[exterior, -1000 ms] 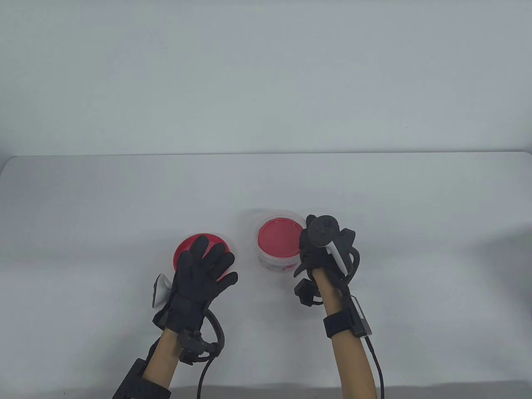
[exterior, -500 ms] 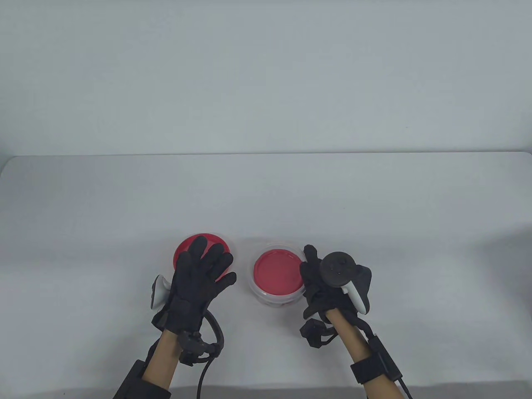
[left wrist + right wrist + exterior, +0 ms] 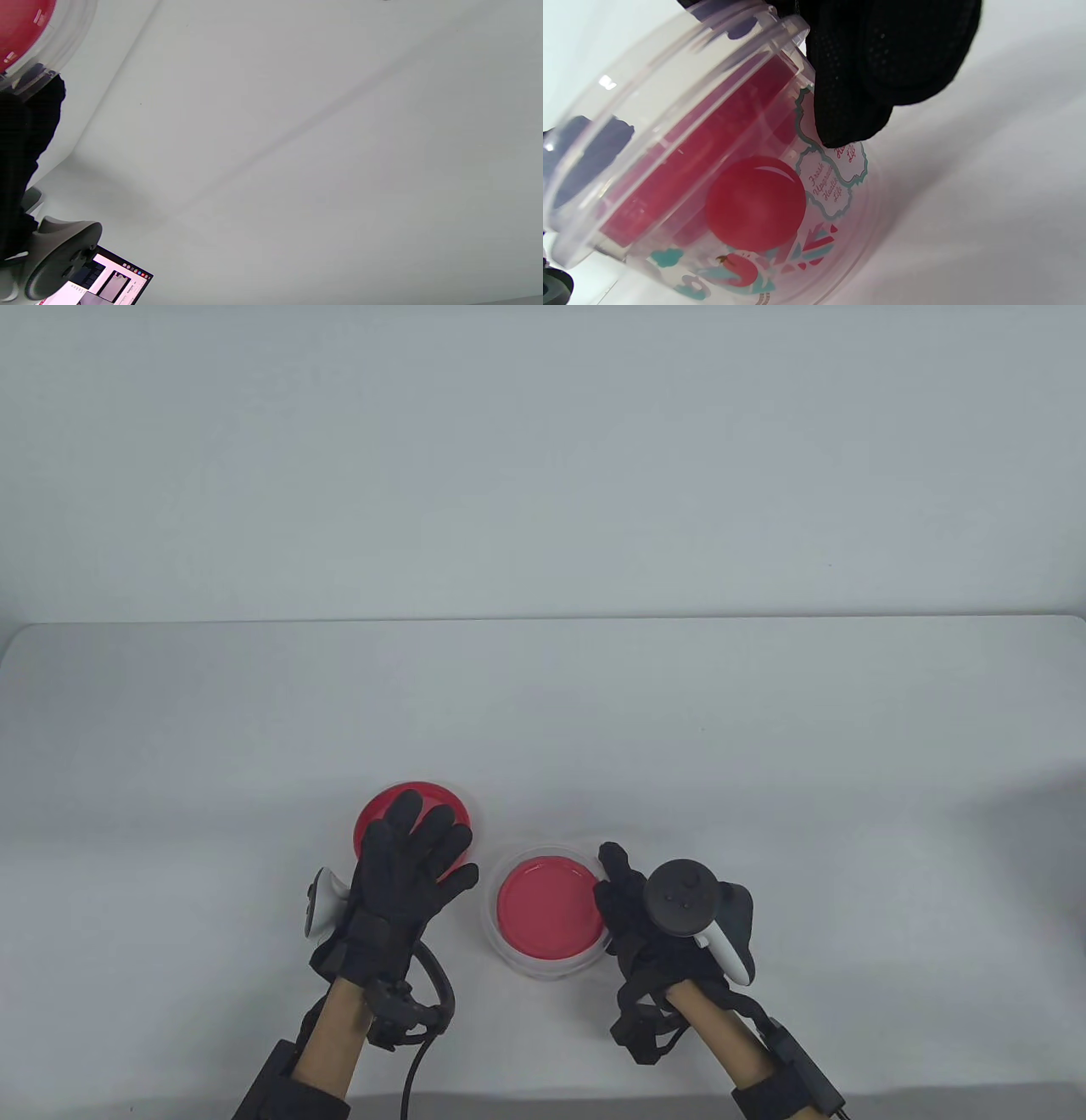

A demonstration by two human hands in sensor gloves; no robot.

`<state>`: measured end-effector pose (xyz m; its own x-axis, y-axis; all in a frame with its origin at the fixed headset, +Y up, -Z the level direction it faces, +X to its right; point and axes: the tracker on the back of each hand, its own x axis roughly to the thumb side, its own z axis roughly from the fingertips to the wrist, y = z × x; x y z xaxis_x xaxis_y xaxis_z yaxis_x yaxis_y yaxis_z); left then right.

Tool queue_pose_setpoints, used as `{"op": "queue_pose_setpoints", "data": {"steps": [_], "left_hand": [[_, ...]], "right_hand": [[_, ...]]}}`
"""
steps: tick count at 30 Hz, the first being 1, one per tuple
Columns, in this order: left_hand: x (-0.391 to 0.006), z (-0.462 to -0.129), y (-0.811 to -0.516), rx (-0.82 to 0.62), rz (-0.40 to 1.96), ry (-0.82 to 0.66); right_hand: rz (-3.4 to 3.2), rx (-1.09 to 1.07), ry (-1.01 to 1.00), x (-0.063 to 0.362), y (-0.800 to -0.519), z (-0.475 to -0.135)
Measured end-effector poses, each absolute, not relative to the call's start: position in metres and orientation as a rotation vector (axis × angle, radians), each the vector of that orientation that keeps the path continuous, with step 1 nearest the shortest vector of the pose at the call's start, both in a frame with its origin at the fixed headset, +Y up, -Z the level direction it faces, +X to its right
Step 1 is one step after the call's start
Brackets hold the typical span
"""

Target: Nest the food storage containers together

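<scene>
A clear round container (image 3: 519,960) with a red-lidded smaller container (image 3: 547,909) inside it sits in my right hand (image 3: 624,891), which grips its right wall and rim. In the right wrist view the printed clear container (image 3: 746,203) is tilted, with my gloved fingers (image 3: 848,84) on its wall. My left hand (image 3: 420,836) lies flat with its fingers spread on another red lid (image 3: 448,800) on the table, just to the left. The left wrist view shows a red lid in a clear rim (image 3: 25,29) at the top left corner.
The white table (image 3: 764,729) stretches wide behind and to both sides of the containers. Its far edge meets a pale wall. Cables trail from both wrists toward the near edge.
My right hand has brought the clear container toward the near edge and a little left, closer to my left hand. My left hand has stayed on the red lid.
</scene>
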<state>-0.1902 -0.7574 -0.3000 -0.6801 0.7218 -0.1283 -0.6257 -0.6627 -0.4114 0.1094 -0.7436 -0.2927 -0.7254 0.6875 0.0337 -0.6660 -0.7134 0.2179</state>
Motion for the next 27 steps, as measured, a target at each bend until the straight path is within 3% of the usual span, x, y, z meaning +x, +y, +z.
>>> {"op": "queue_pose_setpoints", "data": {"steps": [4,9,15,22,27], "left_hand": [[-0.194,-0.3,-0.754,-0.348,2.178,-0.414],[-0.205,-0.301,-0.744,-0.266,1.812,-0.332],[-0.219,-0.317,-0.73,-0.095,1.389,-0.068],[-0.226,-0.35,-0.733,-0.331,0.902,0.33],[-0.227,-0.363,-0.747,-0.488,0.663,0.523]], "right_hand": [[2.349,0.148,0.256,0.111,-0.745,-0.292],[2.323,0.15,0.273,0.112,-0.746,-0.291],[2.316,0.156,0.277,0.112,-0.747,-0.291],[2.315,0.157,0.285,0.112,-0.746,-0.291],[2.314,0.156,0.287,0.112,-0.747,-0.292]]}}
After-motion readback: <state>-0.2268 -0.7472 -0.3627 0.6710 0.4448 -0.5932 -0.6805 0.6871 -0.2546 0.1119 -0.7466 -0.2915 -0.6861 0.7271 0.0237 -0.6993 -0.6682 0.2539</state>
